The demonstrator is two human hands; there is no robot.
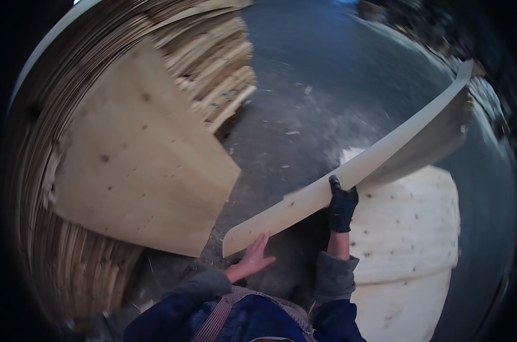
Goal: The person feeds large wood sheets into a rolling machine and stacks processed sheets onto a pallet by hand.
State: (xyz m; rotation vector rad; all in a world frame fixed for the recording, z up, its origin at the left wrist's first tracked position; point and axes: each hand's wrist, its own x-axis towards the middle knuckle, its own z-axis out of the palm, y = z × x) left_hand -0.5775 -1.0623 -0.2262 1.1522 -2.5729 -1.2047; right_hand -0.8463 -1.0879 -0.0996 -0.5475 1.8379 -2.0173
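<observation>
The person holds a thin wooden sheet (349, 171) edge-up in front of the body, so it shows as a long pale strip running from near left up to far right across the middle of the view. The right hand (342, 204), in a dark glove, is clamped on the sheet's upper edge about halfway along, fingers hooked over it. The bare left hand (252, 259) lies flat with fingers spread against the sheet's near left end, pressing on it rather than closed around it. On the left a tall stack of sheets (127, 159) leans, its top sheet broad and knotted. On the right, below the held sheet, lies a lower pile of pale sheets (406, 239). Between them the dark floor (315, 74) is strewn with wood chips.
</observation>
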